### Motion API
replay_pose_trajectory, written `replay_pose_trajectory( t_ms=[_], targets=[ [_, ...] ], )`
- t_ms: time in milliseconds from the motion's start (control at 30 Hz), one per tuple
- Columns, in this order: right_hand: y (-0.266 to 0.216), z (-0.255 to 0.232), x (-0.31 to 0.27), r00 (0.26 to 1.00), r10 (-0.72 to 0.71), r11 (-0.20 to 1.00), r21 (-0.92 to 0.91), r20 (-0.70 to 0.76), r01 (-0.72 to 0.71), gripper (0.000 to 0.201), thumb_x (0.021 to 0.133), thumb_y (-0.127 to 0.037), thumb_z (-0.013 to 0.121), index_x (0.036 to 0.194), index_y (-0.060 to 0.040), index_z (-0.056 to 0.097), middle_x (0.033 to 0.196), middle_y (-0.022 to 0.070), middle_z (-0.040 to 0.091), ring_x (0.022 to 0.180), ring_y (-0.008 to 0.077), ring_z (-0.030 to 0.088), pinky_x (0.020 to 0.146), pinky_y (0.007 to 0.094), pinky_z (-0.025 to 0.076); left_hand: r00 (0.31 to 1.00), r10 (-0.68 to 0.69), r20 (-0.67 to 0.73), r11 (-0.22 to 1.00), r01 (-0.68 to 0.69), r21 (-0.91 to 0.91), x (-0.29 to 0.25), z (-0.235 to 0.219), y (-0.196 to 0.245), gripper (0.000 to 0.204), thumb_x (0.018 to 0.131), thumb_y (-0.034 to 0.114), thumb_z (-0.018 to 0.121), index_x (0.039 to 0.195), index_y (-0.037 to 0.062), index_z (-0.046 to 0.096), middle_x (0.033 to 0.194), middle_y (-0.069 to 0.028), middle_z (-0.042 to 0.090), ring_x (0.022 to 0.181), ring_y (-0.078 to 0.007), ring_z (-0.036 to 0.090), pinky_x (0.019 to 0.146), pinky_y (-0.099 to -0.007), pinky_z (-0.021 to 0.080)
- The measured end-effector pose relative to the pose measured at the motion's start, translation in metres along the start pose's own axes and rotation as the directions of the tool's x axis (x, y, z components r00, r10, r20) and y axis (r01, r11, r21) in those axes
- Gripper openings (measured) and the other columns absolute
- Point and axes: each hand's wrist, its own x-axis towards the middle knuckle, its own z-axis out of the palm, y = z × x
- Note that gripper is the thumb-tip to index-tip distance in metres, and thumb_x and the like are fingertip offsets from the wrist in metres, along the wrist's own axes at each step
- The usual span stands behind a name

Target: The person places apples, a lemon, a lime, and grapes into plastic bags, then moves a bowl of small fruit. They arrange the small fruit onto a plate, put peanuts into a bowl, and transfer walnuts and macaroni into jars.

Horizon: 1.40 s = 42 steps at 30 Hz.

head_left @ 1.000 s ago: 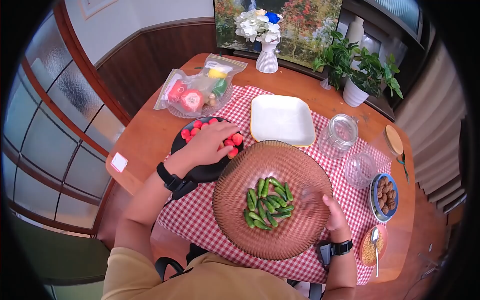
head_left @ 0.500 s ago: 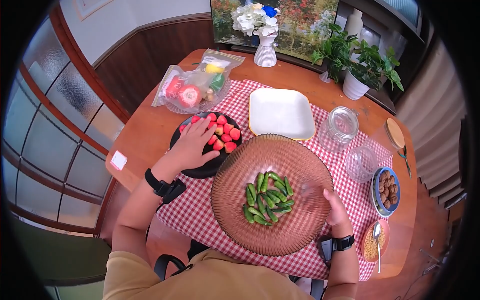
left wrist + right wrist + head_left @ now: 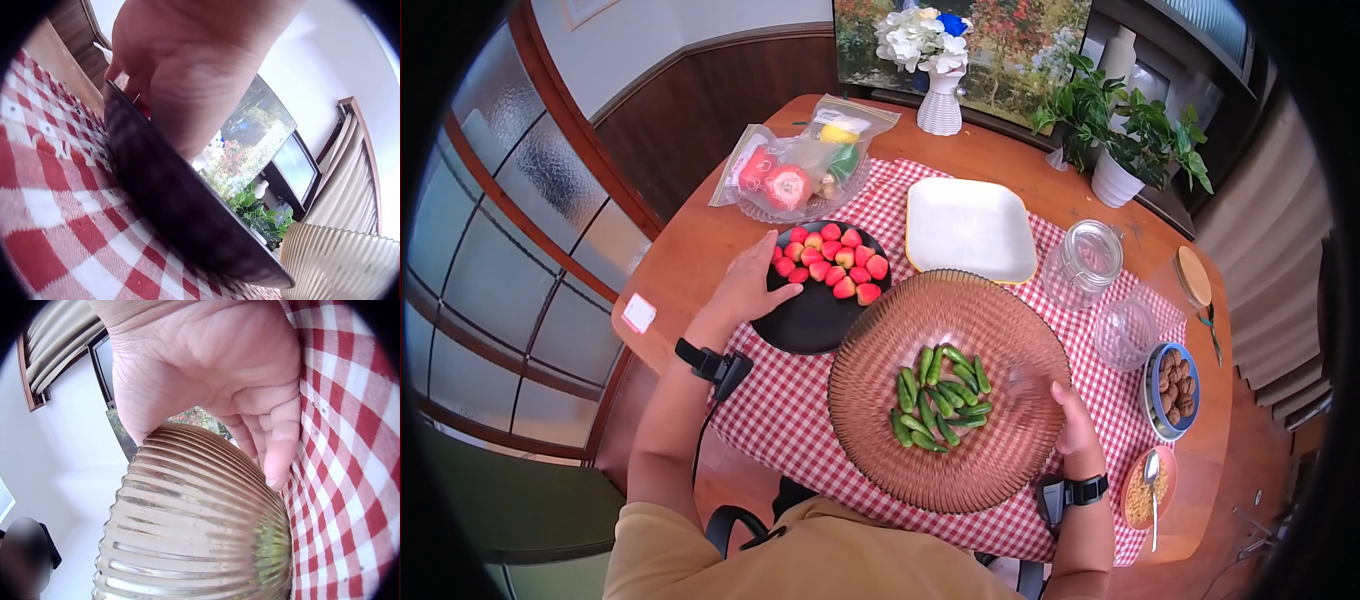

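Observation:
A black plate (image 3: 820, 322) holds small red strawberry-like fruits (image 3: 840, 258), gathered on its far half. My left hand (image 3: 745, 285) lies at the plate's left rim, fingers fairly straight and thumb reaching inward over it. Seen from the left wrist, the palm (image 3: 194, 81) is above the plate's dark side. To the right, a ribbed brown glass bowl (image 3: 870, 420) has several green peppers (image 3: 940, 395) on its bottom. My right hand (image 3: 1078, 425) grips the bowl's right side; in the right wrist view the thumb is at the rim and the fingers are curled under the ribbed wall.
Behind the bowl is a white tray (image 3: 970, 230); bagged food (image 3: 800, 175) lies on a glass dish at far left. On the right stand a clip-top jar (image 3: 1085, 262), a glass container (image 3: 1127, 335), a bowl of walnuts (image 3: 1177, 385) and a pink bowl with a spoon (image 3: 1152, 490).
My left hand has drawn left from over the red fruits to the plate's left rim, uncovering them. My right hand stays on the glass bowl.

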Motion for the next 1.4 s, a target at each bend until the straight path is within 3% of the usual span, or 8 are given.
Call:
replay_pose_trajectory(
  t_ms=[533,900,967,1033,1100,1233,1300,1400],
  targets=[
    [-0.003,0.007,0.0,0.999,-0.018,0.999,-0.045,-0.048,0.016,0.053,0.092,-0.037,0.056,0.125,0.0036,0.05,0.108,0.0132,0.065,0.094,0.0209,0.063,0.083,0.0331,0.051,0.972,0.088,-0.219,0.989,-0.059,0.136,-0.015,-0.026,0.055,0.085,0.076,0.034,0.076,0.14,-0.0046,0.035,0.144,-0.0237,0.038,0.132,-0.037,0.037,0.109,-0.0437,0.032],
    [-0.024,0.015,-0.02,0.997,0.037,0.949,-0.314,0.069,-0.013,0.048,0.09,-0.033,0.062,0.121,0.0034,0.055,0.102,0.011,0.066,0.092,0.0188,0.062,0.082,0.0326,0.051,0.939,0.324,-0.118,0.946,-0.326,0.005,-0.051,-0.042,0.143,0.042,0.08,0.025,0.072,0.115,0.005,0.059,0.107,-0.0142,0.065,0.103,-0.03,0.06,0.089,-0.0382,0.048],
    [-0.037,0.015,-0.027,0.984,0.091,0.916,-0.402,0.153,-0.022,0.045,0.09,-0.032,0.063,0.118,0.0032,0.057,0.099,0.01,0.067,0.09,0.0179,0.062,0.078,0.031,0.053,0.99,0.009,0.144,0.992,0.009,-0.123,-0.054,-0.045,0.148,0.028,0.082,0.025,0.07,0.099,0.0035,0.064,0.082,-0.013,0.067,0.074,-0.0273,0.065,0.069,-0.0366,0.051],
    [-0.048,0.016,-0.03,0.911,0.41,0.767,-0.558,0.049,-0.316,0.052,0.088,-0.031,0.064,0.125,0.0046,0.054,0.111,0.011,0.063,0.105,0.0209,0.057,0.094,0.034,0.043,0.986,0.028,0.162,0.986,-0.001,-0.167,-0.056,-0.032,0.133,0.025,0.084,0.025,0.069,0.092,0.0026,0.064,0.073,-0.0126,0.064,0.065,-0.0264,0.063,0.062,-0.0362,0.049],
    [-0.034,0.013,-0.028,0.949,0.31,0.786,-0.575,0.05,-0.226,0.045,0.086,-0.022,0.064,0.121,0.0047,0.057,0.11,0.0104,0.064,0.103,0.0202,0.058,0.092,0.0328,0.044,0.985,0.041,0.17,0.979,-0.005,-0.206,-0.059,-0.02,0.12,0.024,0.085,0.026,0.068,0.086,0.0017,0.064,0.065,-0.0121,0.062,0.056,-0.0256,0.061,0.056,-0.0359,0.047],
    [-0.027,0.014,-0.028,0.973,0.229,0.911,-0.344,-0.039,-0.229,0.043,0.076,-0.002,0.059,0.118,0.0066,0.058,0.106,0.0115,0.067,0.097,0.0212,0.062,0.089,0.0316,0.046,0.985,-0.134,-0.111,0.969,0.107,-0.222,-0.062,-0.019,0.103,0.027,0.088,0.028,0.064,0.084,0.0006,0.063,0.068,-0.0162,0.063,0.061,-0.0287,0.063,0.059,-0.0378,0.048],
    [-0.023,0.004,-0.027,0.969,0.207,0.947,-0.22,-0.134,-0.233,0.043,0.075,0.0,0.057,0.118,0.0075,0.057,0.104,0.0131,0.067,0.096,0.0226,0.063,0.086,0.032,0.049,0.865,-0.274,-0.419,0.959,0.279,-0.05,-0.053,-0.012,0.064,0.033,0.088,0.034,0.062,0.076,0.0025,0.062,0.067,-0.0154,0.065,0.063,-0.0335,0.064,0.057,-0.0402,0.049],
    [-0.038,0.022,-0.037,0.983,0.084,0.969,-0.218,-0.162,-0.119,0.042,0.076,0.001,0.055,0.117,0.0082,0.057,0.103,0.0145,0.067,0.093,0.0235,0.064,0.083,0.0332,0.051,0.845,-0.289,-0.451,0.894,0.406,0.189,-0.049,0.006,0.001,0.034,0.091,0.03,0.059,0.083,-0.0021,0.062,0.068,-0.0178,0.063,0.06,-0.0295,0.063,0.058,-0.0389,0.048]
  ],
)
